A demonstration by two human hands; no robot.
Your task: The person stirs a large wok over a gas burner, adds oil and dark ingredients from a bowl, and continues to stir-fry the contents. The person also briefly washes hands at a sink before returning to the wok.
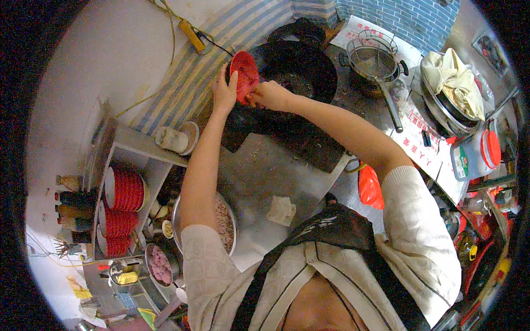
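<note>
My left hand [225, 93] grips a red bowl [245, 66] by its side and tilts it so its inside faces me. At the bowl's lower right rim is my right hand [271, 96], with its fingers bent together. Whether those fingers hold a small utensil or only touch the bowl cannot be made out. Just beyond and to the right of the hands sits a large black wok [306, 70] on the dark stove top [306, 140]. A lighter patch shows at the wok's bottom, too blurred to identify.
Right of the wok, a wire strainer [372, 62] rests on a pot. Farther right stands a basin with a cloth [453, 82] over it. At left, a shelf [145, 145] holds stacked red bowls [126, 190]. A large metal basin [235, 231] of crumbly food lies under my left arm.
</note>
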